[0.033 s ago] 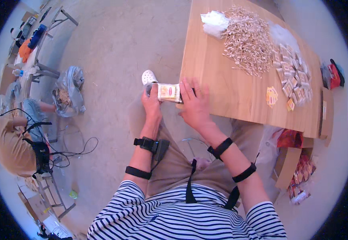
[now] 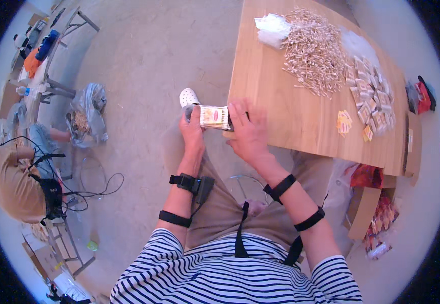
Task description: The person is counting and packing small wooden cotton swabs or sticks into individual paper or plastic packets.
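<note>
- Small packet of sticks is held between both hands, just off the near edge of the worktop, over the floor.
- Left hand is clamped on the packet's left end; right hand is closed over its right end.
- A slip is judged likely: the packet hangs past the edge, so a loosened grip would drop it.
- Beyond the right hand, one loose heap of sticks and a cluster of small packets, too many to count, are seen.
</note>
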Demonstrator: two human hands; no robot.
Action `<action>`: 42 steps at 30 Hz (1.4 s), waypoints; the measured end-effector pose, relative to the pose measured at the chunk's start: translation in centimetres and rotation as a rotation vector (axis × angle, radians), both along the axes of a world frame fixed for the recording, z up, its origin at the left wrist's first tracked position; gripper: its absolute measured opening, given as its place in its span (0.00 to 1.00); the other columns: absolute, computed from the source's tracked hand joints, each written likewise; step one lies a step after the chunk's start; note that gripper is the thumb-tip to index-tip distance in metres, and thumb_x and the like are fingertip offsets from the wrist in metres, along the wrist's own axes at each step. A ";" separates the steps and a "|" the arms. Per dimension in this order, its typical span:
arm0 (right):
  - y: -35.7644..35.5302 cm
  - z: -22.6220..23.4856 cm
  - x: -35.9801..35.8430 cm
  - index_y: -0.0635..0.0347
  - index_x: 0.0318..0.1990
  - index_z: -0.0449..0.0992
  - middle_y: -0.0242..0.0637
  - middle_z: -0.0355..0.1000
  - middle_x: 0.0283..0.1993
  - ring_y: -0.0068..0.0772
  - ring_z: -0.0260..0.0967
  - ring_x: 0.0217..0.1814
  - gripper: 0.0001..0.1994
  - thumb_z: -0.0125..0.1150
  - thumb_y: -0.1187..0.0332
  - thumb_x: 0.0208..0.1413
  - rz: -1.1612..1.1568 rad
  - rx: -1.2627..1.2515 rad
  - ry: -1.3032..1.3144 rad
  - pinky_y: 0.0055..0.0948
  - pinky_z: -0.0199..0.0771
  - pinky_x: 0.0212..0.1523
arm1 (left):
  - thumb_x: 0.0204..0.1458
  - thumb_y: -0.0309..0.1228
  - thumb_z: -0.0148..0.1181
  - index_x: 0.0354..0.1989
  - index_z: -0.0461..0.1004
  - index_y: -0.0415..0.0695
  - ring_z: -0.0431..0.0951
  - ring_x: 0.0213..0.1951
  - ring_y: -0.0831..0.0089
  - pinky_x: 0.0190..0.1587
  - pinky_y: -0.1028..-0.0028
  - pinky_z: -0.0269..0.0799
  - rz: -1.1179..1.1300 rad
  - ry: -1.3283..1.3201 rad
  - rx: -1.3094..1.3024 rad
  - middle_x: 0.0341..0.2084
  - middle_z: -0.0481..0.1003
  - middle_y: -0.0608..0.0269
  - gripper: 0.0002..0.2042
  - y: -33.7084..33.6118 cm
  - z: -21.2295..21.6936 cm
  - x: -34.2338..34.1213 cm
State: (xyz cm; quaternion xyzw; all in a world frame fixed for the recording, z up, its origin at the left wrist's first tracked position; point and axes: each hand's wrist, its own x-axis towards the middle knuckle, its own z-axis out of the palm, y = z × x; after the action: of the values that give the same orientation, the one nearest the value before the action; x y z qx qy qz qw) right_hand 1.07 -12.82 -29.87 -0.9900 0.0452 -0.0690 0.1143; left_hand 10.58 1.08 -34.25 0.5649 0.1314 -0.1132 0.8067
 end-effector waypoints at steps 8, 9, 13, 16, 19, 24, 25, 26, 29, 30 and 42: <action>1.8 1.2 0.6 0.57 0.73 0.49 0.36 0.44 0.78 0.49 0.35 0.80 0.59 0.81 0.55 0.31 -0.069 -0.014 0.120 0.65 0.39 0.73 | 0.62 0.35 0.59 0.51 0.72 0.36 0.79 0.37 0.74 0.39 0.72 0.76 0.014 0.008 0.031 0.38 0.78 0.60 0.16 -0.4 0.4 -0.1; 1.9 1.1 0.5 0.58 0.74 0.48 0.36 0.42 0.78 0.48 0.34 0.81 0.60 0.81 0.54 0.32 -0.065 -0.014 0.133 0.65 0.40 0.73 | 0.62 0.37 0.59 0.49 0.72 0.39 0.78 0.35 0.77 0.36 0.75 0.75 0.032 0.000 0.017 0.36 0.77 0.64 0.15 -0.6 0.5 -0.2; 1.7 0.9 0.2 0.60 0.74 0.46 0.38 0.41 0.79 0.48 0.32 0.81 0.62 0.80 0.52 0.32 -0.042 -0.020 0.131 0.64 0.40 0.73 | 0.62 0.40 0.60 0.48 0.73 0.42 0.77 0.34 0.80 0.32 0.78 0.73 0.030 0.010 -0.021 0.35 0.76 0.69 0.14 -0.3 -0.2 -0.1; 2.8 1.1 -0.4 0.63 0.73 0.45 0.42 0.40 0.79 0.47 0.31 0.82 0.62 0.80 0.52 0.32 -0.195 -0.021 0.155 0.63 0.39 0.73 | 0.62 0.40 0.60 0.47 0.73 0.42 0.76 0.32 0.81 0.30 0.78 0.72 0.027 0.020 0.018 0.34 0.76 0.69 0.14 0.0 -0.6 0.1; 3.8 1.0 -0.2 0.64 0.72 0.52 0.46 0.43 0.77 0.49 0.33 0.81 0.55 0.77 0.52 0.37 -0.237 -0.014 0.132 0.65 0.36 0.73 | 0.61 0.34 0.59 0.48 0.72 0.38 0.79 0.33 0.73 0.34 0.71 0.77 0.055 0.033 0.005 0.36 0.78 0.62 0.13 -0.2 -0.6 0.1; 4.0 0.9 0.5 0.62 0.72 0.54 0.45 0.44 0.77 0.46 0.34 0.81 0.53 0.76 0.51 0.38 -0.185 -0.151 0.189 0.65 0.37 0.73 | 0.61 0.34 0.59 0.47 0.73 0.39 0.79 0.33 0.74 0.34 0.72 0.76 0.049 0.009 0.003 0.36 0.78 0.62 0.12 0.0 -0.7 0.0; 3.8 0.3 0.6 0.62 0.72 0.54 0.45 0.44 0.77 0.46 0.34 0.81 0.53 0.76 0.51 0.38 -0.186 -0.153 0.189 0.65 0.37 0.73 | 0.61 0.35 0.60 0.47 0.73 0.39 0.79 0.33 0.74 0.34 0.72 0.76 0.050 -0.004 -0.009 0.36 0.78 0.63 0.13 0.0 -0.7 0.1; 3.6 -0.6 0.8 0.62 0.71 0.54 0.44 0.44 0.77 0.45 0.34 0.81 0.53 0.76 0.51 0.38 -0.182 -0.195 0.127 0.65 0.37 0.73 | 0.61 0.35 0.60 0.47 0.73 0.39 0.79 0.33 0.74 0.34 0.72 0.76 0.048 -0.007 -0.011 0.36 0.78 0.63 0.13 -0.3 -0.4 0.1; 2.7 0.3 0.3 0.62 0.72 0.54 0.42 0.43 0.77 0.45 0.34 0.81 0.54 0.76 0.51 0.38 -0.142 -0.122 0.105 0.64 0.37 0.73 | 0.62 0.40 0.60 0.44 0.74 0.42 0.74 0.31 0.82 0.30 0.77 0.70 0.039 -0.042 0.016 0.31 0.75 0.71 0.13 -0.4 0.0 -0.2; 2.5 1.0 0.1 0.62 0.72 0.53 0.42 0.43 0.78 0.47 0.34 0.81 0.54 0.76 0.51 0.37 -0.112 -0.009 0.146 0.64 0.37 0.73 | 0.62 0.41 0.60 0.44 0.74 0.42 0.74 0.31 0.82 0.30 0.77 0.70 0.039 -0.020 0.036 0.31 0.75 0.71 0.14 -0.3 0.0 -0.2; 3.2 0.7 0.7 0.61 0.72 0.51 0.41 0.42 0.78 0.50 0.32 0.81 0.58 0.78 0.50 0.34 -0.164 -0.014 0.147 0.63 0.32 0.74 | 0.59 0.41 0.62 0.50 0.72 0.42 0.77 0.36 0.78 0.35 0.75 0.74 0.059 0.153 -0.223 0.36 0.76 0.70 0.17 -0.4 0.4 -1.1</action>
State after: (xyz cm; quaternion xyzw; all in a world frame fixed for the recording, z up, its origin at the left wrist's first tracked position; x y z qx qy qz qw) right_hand 1.82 -9.57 -29.18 -0.9862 0.1340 -0.0054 0.0976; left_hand 9.43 0.66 -33.87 0.4575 0.1954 -0.1462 0.8550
